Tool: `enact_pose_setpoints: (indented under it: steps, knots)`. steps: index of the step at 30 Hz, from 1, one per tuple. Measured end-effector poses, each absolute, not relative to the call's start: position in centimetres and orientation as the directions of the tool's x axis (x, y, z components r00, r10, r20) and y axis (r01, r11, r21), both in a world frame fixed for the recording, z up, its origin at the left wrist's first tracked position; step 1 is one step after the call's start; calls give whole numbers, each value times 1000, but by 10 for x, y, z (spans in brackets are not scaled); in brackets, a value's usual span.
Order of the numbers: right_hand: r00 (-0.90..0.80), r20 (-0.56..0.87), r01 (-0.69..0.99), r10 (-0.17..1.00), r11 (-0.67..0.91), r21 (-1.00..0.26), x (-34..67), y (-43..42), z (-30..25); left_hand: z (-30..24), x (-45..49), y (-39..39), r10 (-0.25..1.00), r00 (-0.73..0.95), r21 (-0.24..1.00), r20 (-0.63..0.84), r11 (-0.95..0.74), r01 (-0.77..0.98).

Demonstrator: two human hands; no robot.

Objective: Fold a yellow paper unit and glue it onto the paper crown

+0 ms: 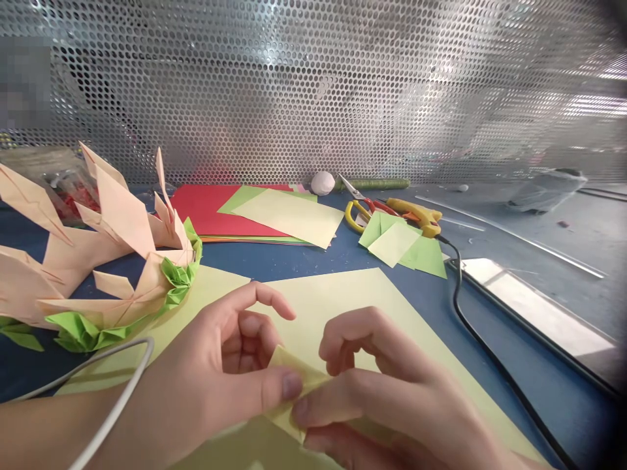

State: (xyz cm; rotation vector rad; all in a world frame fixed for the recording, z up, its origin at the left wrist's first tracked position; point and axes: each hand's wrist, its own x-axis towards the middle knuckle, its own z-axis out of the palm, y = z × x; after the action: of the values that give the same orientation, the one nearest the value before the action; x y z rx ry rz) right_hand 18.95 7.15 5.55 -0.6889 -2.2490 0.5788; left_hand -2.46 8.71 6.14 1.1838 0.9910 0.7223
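Note:
Between my two hands is a small piece of pale yellow paper (289,361), partly covered by the fingers. My left hand (230,365) grips it from the left with its thumb on top, while the index finger curves above. From the right, my right hand (386,385) pinches the same paper near its lower edge. Under both hands lies a large pale yellow sheet (372,294). To the left stands a ring of folded pink paper (122,209) with crumpled light green paper (179,274) along its rim.
Behind are red sheets (206,202), scissors (356,219), a yellow-orange glue gun (416,214) with a black cord, and green paper squares (428,254). A phone-like device (529,300) lies right. A white cable (122,398) crosses my left wrist. A perforated metal panel (294,85) borders the blue table.

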Motion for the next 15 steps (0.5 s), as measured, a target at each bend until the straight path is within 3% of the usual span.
enact_pose_setpoints:
  steps: [15]
  knots:
    - [-482,337,308,809,516,-799,181,73,55,61,-17,79,934,336,993,-118,108,48]
